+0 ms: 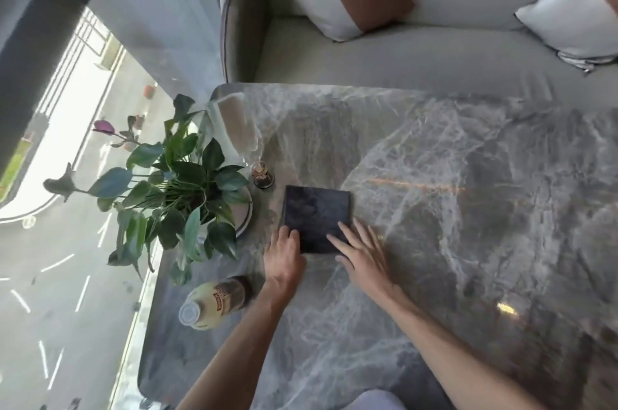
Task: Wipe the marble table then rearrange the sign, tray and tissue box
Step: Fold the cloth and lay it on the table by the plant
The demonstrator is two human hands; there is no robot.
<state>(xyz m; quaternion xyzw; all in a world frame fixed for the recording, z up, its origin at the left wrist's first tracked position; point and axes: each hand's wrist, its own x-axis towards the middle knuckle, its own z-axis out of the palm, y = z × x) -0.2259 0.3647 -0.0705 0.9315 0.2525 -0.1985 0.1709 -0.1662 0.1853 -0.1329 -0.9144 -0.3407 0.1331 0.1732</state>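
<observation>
Grey marble table (434, 175) by sofa (434, 51), window (67, 175); left hand (284, 259), right hand (361, 252) flat, fingers spread, on dark tray (316, 215)

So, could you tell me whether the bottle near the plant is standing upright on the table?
No, the bottle lies on its side on the marble table, its cap pointing toward the window edge.

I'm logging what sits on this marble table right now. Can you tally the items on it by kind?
Potted plant: 1
Bottle: 1
Small glass jar: 1
Dark square tray: 1
Clear sign stand: 1
Total: 5
</observation>
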